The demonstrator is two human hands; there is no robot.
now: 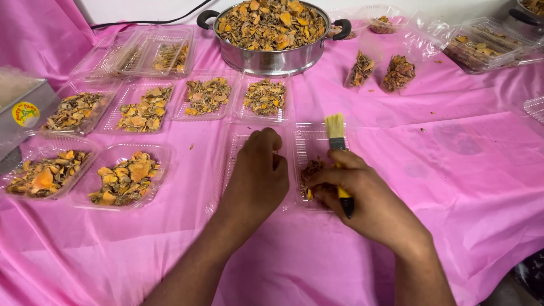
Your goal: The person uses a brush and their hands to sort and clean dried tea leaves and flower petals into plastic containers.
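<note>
Seemingly gripped, right hand (362,198), yellow brush (338,153), clear tray (309,141)

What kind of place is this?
Probably a small food-packing table: a steel pot heaped with dried orange-brown pieces, clear plastic trays filled with portions, and a pink cloth covering the table.

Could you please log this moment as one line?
left hand: resting on empty clear tray | right hand: holding brush, fingers on dried pieces | surface: pink cloth
</note>
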